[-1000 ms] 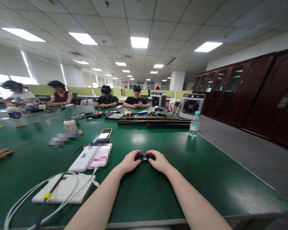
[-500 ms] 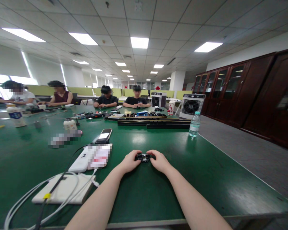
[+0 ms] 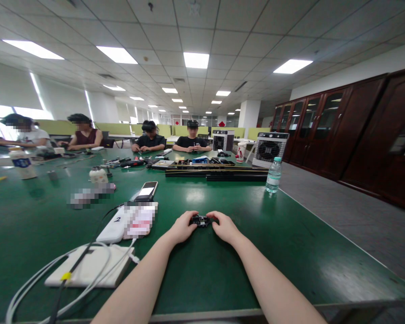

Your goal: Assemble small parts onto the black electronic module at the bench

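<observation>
A small black device with silvery and white bits is between my two hands, low over the green table. Its exact kind is too small to make out. My left hand grips the left end between thumb and bent fingers. Curled around the right end is my right hand, with the index finger along the far side and the thumb on the near side. The fingers cover both ends of the device.
To my left lie a white power bank, a phone and a white box with looped cables. A water bottle stands near the right edge. Black bars lie farther back. Several people sit across the table.
The device has tilted slightly in my fingers, while both my hands stay nearly in place. Another person's hand at the left edge has gone out of view.
</observation>
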`<state>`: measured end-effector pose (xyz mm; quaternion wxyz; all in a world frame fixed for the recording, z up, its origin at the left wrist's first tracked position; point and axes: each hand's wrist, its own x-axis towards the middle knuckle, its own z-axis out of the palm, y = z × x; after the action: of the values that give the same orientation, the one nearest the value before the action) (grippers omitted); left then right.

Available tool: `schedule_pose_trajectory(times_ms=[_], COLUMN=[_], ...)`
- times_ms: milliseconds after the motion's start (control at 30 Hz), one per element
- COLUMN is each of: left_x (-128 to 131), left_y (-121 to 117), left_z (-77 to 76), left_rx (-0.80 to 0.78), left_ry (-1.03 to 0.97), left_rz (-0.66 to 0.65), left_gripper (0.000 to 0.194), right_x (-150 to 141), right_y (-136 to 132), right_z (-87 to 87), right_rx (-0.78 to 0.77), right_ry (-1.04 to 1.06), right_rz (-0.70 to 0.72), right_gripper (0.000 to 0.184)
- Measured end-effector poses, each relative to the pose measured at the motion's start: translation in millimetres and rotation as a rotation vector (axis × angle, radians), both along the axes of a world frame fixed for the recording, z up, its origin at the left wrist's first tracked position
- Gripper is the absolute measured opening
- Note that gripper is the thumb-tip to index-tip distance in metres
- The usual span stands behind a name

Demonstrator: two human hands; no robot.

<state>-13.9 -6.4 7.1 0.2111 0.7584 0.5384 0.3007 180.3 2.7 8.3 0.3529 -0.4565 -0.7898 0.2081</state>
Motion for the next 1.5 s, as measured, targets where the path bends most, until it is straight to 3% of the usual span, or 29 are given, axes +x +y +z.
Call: schedule_pose_trajectory(times_ms=[533,1500], left_x=[-0.3,-2.0], left_y=[0.9,1.1], left_z=[-2.5,-0.2], left_rx=[0.005,0.028], left_ry=[-0.002,0.014], left_rz=[-0.002,-0.016], left_gripper=[0.051,0.041], right_x=[-0.8,-0.3], right_y=[-2.4,-2.5], right_z=[2.6,3.6], right_rx=[-0.049,-0.041], right_ry=[0.024,-0.010], right_rz=[0.007,-0.017], right_gripper=[0.041,0.040])
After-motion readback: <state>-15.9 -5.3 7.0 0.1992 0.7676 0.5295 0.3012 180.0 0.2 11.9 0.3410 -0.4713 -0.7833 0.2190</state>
